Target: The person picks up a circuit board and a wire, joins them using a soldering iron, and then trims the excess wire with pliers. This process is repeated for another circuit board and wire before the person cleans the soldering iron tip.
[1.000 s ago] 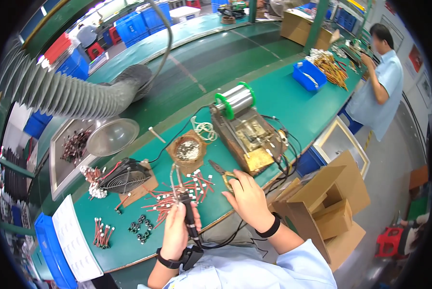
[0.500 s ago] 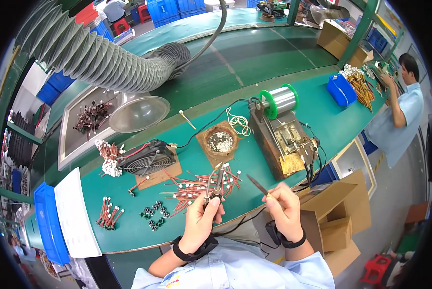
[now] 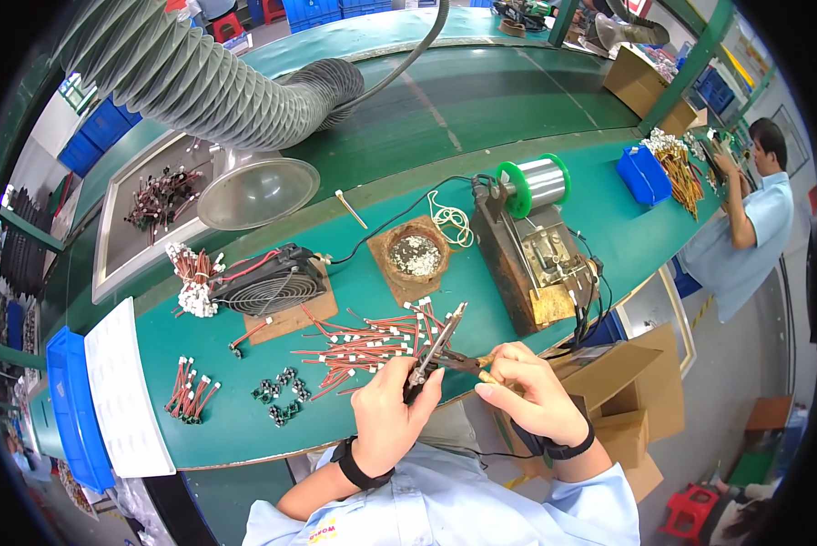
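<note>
Fingers [image 3: 424, 393] tight round pronged tool [image 3: 439, 344] (L hand [image 3: 388, 411]), pliers [image 3: 461, 362] (R hand [image 3: 537, 397])

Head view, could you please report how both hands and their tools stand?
Left hand: holding soldering iron. Right hand: holding pliers, head at the iron's metal shaft, contact unclear. Red wires: spread close by.

Near: one soldering iron [image 3: 437, 348], one pair of pliers [image 3: 460, 362]. Across the bench [image 3: 235, 428]: one fan [image 3: 276, 293], one spool [image 3: 540, 182], one round dish [image 3: 416, 279]; far right, one blue bin [image 3: 630, 180].
</note>
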